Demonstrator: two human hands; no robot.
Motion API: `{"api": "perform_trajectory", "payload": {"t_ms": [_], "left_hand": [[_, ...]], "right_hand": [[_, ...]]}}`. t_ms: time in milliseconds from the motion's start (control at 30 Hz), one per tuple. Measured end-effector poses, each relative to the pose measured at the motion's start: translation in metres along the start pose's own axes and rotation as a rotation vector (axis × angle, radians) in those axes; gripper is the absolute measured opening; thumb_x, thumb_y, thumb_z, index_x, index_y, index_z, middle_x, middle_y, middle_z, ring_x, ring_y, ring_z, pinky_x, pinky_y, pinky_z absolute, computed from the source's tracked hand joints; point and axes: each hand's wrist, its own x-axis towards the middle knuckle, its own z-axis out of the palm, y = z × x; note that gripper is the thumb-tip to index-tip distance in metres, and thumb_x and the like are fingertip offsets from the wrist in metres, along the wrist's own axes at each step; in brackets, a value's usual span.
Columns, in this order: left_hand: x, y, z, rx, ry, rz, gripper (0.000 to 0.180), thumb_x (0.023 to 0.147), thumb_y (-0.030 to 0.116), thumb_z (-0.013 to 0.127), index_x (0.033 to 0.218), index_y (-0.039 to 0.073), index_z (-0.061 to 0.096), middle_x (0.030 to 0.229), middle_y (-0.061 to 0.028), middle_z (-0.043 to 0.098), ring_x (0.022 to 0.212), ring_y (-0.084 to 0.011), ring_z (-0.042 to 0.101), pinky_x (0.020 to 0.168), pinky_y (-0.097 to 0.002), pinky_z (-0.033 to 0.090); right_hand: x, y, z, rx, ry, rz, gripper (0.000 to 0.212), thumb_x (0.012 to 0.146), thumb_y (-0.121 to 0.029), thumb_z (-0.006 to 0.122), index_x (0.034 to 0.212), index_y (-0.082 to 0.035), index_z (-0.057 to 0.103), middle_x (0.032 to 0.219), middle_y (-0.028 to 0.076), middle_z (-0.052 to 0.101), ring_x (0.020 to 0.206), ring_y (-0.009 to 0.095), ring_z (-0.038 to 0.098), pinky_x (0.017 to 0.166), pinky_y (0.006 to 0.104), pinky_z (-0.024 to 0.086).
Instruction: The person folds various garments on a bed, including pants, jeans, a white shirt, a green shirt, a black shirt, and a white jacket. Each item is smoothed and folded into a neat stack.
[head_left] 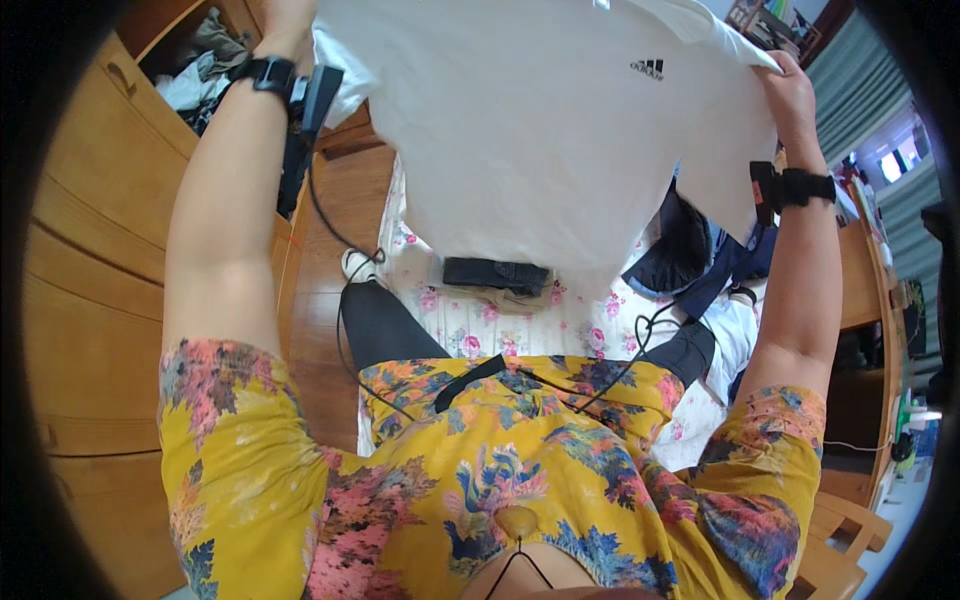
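Note:
A white T-shirt [540, 130] with a small dark chest print is spread in the air in front of me, its upper edge running out of the picture. My right hand [788, 88] is closed on the shirt's upper right part. At the upper left, my left hand [288, 18] is raised at the shirt's other side and is partly cut off by the frame; the fabric hangs stretched from it. Below the shirt's hem, a folded dark garment [496, 273] lies on top of a beige folded one [512, 299].
A flowered sheet [480, 335] covers the bed. Dark clothes [672, 245] and a white garment [732, 335] lie on it at the right. Wooden cabinets [110, 250] stand left, with clothes [205, 75] in an open compartment. Black cables [345, 345] run from my wrist devices across my lap.

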Motion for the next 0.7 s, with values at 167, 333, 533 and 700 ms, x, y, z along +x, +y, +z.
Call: {"api": "perform_trajectory", "payload": {"t_ms": [167, 333, 533, 700], "left_hand": [[0.004, 0.003, -0.036, -0.083, 0.141, 0.181, 0.022, 0.085, 0.003, 0.048, 0.097, 0.003, 0.066, 0.088, -0.0038, 0.064, 0.082, -0.0132, 0.057, 0.076, -0.0267, 0.045], [-0.121, 0.040, -0.148, -0.558, -0.281, -0.329, 0.025, 0.095, 0.009, 0.049, 0.117, 0.000, 0.057, 0.115, -0.0096, 0.061, 0.106, -0.0207, 0.057, 0.094, -0.0338, 0.045], [-0.287, 0.061, -0.191, -0.186, -1.296, -0.749, 0.021, 0.086, 0.000, 0.057, 0.102, 0.003, 0.069, 0.097, -0.0059, 0.067, 0.090, -0.0170, 0.063, 0.081, -0.0286, 0.049], [-0.340, 0.035, -0.169, -0.234, -1.655, -1.042, 0.048, 0.088, 0.015, 0.063, 0.134, 0.007, 0.049, 0.111, -0.0095, 0.062, 0.099, -0.0154, 0.056, 0.086, -0.0276, 0.045]], "right_hand": [[-0.007, -0.026, -0.017, 0.448, 0.174, 0.013, 0.025, 0.084, -0.021, 0.063, 0.102, -0.003, 0.065, 0.086, 0.001, 0.063, 0.076, 0.012, 0.057, 0.068, 0.0262, 0.045], [-0.127, 0.005, -0.069, 0.412, -0.306, -0.051, 0.018, 0.078, -0.010, 0.066, 0.095, -0.004, 0.063, 0.089, -0.001, 0.058, 0.082, 0.011, 0.056, 0.071, 0.0231, 0.043], [-0.286, 0.051, -0.009, 0.332, -1.333, 0.251, 0.032, 0.075, -0.015, 0.075, 0.105, -0.006, 0.067, 0.083, 0.000, 0.062, 0.081, 0.011, 0.058, 0.073, 0.0266, 0.046], [-0.309, 0.090, 0.067, 0.614, -1.294, 0.489, 0.043, 0.088, -0.028, 0.067, 0.120, -0.001, 0.059, 0.092, 0.001, 0.064, 0.084, 0.009, 0.056, 0.076, 0.0244, 0.046]]}}
